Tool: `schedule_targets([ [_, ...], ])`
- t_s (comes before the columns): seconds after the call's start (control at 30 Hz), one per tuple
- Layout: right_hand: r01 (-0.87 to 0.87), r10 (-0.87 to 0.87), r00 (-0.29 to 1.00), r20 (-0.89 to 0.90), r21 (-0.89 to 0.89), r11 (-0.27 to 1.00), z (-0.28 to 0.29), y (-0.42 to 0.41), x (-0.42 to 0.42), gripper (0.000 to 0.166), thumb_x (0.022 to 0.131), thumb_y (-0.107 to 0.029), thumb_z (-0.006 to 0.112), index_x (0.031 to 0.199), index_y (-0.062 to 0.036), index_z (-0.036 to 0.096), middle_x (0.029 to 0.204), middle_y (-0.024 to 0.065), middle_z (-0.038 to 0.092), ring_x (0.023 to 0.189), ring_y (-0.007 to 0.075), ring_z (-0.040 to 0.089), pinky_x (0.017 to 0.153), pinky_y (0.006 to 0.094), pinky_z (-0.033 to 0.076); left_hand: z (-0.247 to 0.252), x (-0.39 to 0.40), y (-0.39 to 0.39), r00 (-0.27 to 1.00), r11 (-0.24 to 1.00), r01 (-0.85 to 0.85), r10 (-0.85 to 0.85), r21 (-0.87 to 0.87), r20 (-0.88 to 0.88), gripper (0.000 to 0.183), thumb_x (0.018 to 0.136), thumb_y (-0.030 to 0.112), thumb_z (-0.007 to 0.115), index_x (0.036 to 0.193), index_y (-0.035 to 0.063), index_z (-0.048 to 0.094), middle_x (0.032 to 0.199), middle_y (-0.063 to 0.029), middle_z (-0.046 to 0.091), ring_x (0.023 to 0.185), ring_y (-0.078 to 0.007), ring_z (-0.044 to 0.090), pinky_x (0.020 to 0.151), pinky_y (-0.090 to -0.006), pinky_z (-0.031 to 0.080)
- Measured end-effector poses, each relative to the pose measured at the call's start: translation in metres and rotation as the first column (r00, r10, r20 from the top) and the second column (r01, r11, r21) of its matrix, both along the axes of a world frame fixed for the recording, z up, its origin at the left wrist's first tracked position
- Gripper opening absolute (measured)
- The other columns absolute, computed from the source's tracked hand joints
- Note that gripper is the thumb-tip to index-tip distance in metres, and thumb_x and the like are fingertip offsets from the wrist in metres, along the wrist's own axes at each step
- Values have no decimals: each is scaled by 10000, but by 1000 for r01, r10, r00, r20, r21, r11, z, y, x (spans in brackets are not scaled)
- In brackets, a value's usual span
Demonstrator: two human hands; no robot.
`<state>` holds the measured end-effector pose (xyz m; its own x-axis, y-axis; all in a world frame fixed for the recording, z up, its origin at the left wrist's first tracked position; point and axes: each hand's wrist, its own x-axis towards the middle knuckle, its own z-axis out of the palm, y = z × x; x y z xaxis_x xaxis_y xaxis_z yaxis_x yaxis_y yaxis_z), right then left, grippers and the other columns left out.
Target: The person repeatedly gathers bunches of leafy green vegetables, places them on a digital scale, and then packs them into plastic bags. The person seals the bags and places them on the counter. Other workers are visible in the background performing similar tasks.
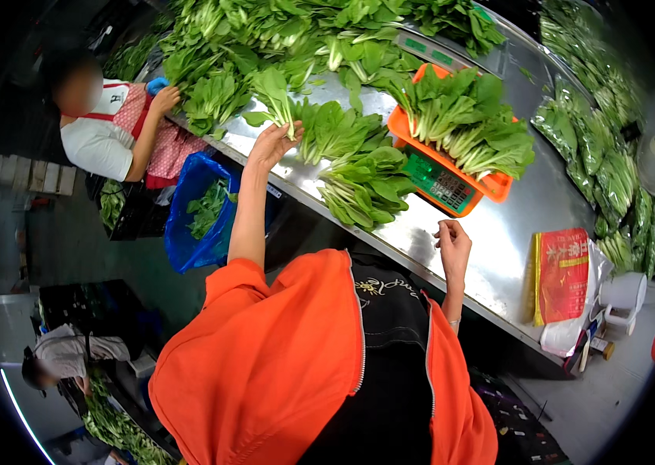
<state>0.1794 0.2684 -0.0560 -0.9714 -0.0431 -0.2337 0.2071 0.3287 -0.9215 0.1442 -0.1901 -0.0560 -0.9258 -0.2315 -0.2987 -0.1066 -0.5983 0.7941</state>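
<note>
My left hand [275,144] grips the pale stem of a leafy green plant [273,99], its leaves pointing away from me over the steel table [315,189]. Right beside that hand lie loose bunches of leafy greens [365,186]. My right hand [454,239] hovers over the table's front edge, fingers curled together with nothing visible in them. Just beyond it stands an orange digital scale [449,203] with a green keypad panel. Its orange tray [496,190] bears a pile of leafy greens [461,116], stems towards me.
A large heap of greens [281,29] covers the far side, near a second scale [423,49]. Bagged greens [589,139] and a red printed bag [562,276] lie right. Left are a blue-lined bin [199,215] and a co-worker [106,128]; another person [66,354] bends over greens behind.
</note>
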Motion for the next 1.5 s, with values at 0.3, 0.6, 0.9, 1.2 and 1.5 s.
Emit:
schedule_targets([
  [0.3,-22,25,998,-63,46,999,6,-4,-6,201,875,-198,569,887,-4,621,640,92,633,546,145,604,534,281,466,100,-63,148,954,797,189,-287,-574,-84,354,915,133,513,1154,-9,292,1078,-184,621,927,-222,633,765,-348,485],
  [0.6,189,-186,973,-135,7,982,8,51,2,187,895,-164,548,929,5,623,632,64,597,540,83,543,529,247,440,54,-119,218,996,-45,-35,-80,-998,-31,374,777,322,671,874,-25,572,869,-193,574,770,-341,566,693,-403,454],
  [0.9,742,-402,664,-630,622,251,-7,235,9,390,885,-278,557,1096,50,552,1160,242,539,1053,357,512,876,440,413,43,-113,172,993,191,-86,-60,-978,-99,347,798,296,664,853,-37,585,829,-190,632,771,-348,598,692,-415,462],
  [1.2,554,-21,802,-597,729,403,-74,236,5,242,852,-111,513,1029,13,622,1043,238,612,954,387,581,808,450,453,47,-96,151,993,598,117,-45,-793,113,513,832,394,634,1094,-37,545,991,-112,613,808,-163,608,653,-282,504],
  [1.5,333,-83,935,-345,771,543,-29,178,0,172,840,-94,518,932,-10,637,879,227,632,806,394,602,726,444,468,44,-98,161,996,804,92,-75,-587,54,654,815,398,661,1181,-105,458,1065,-191,593,915,-213,606,719,-296,510],
])
